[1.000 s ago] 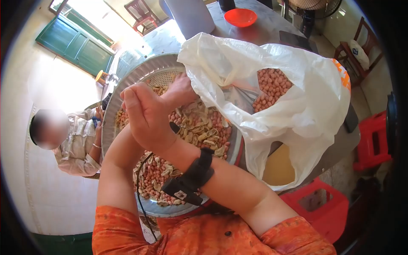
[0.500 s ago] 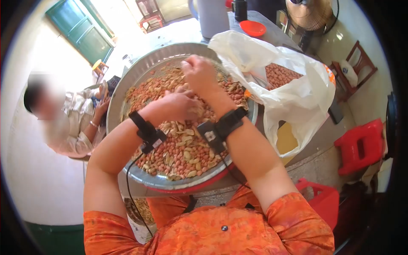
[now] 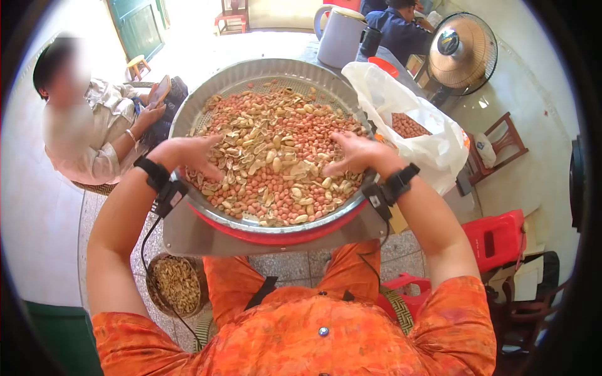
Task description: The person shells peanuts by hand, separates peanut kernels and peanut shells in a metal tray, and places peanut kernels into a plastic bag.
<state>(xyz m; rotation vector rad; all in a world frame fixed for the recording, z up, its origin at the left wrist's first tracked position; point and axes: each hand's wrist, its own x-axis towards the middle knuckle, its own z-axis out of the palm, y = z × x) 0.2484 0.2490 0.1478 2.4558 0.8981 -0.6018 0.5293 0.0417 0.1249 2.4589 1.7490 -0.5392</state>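
Observation:
A wide round metal sieve (image 3: 219, 74) holds red-skinned peanut kernels (image 3: 238, 188) mixed with pale peanut shells (image 3: 276, 147) and some whole pods. At its left side my left hand (image 3: 193, 156) reaches in over the rim, thumb and fingers apart. My right hand (image 3: 357, 152) is at the right side, also with spread fingers, close above the kernels. Neither hand grips anything. Both wrists carry black straps with small wired devices. Beneath the sieve the edge of a red basin (image 3: 276, 237) shows.
A white plastic bag (image 3: 414, 147) with kernels stands right of the sieve. Behind are a grey jug (image 3: 342, 37) and a red bowl (image 3: 382, 66). A fan (image 3: 463, 53) stands back right. A shell-filled basket (image 3: 175, 285) is on the floor; a person (image 3: 106, 125) sits left.
My hands have parted from the middle of the sieve, moving to its left and right sides, and their fingers have opened. The head view has shifted, showing the floor basket more fully.

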